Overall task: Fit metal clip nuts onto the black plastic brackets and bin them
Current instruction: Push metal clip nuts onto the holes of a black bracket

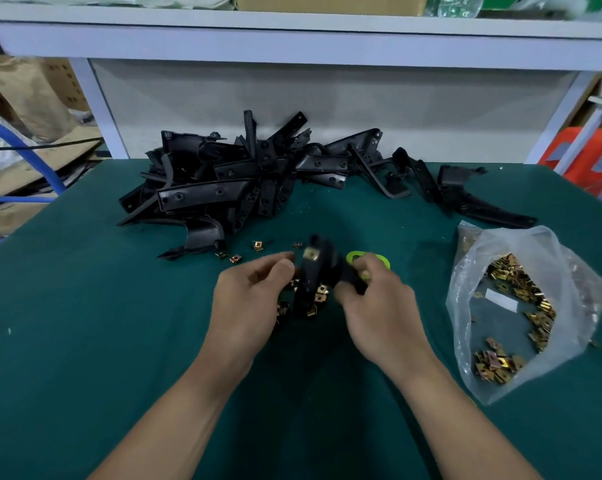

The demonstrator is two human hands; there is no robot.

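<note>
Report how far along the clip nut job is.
Done: no bin or finished stack is in view, so none can be confirmed. In hand: the right hand grips one bracket with a clip nut already on it; the left hand is beside it. Left: a big pile of brackets and a bag of clip nuts.

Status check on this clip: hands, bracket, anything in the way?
Right hand grips black bracket, one clip nut on its upper end. Left hand at bracket, grip blurred. Loose clip nuts on mat beneath; nothing blocking.
</note>
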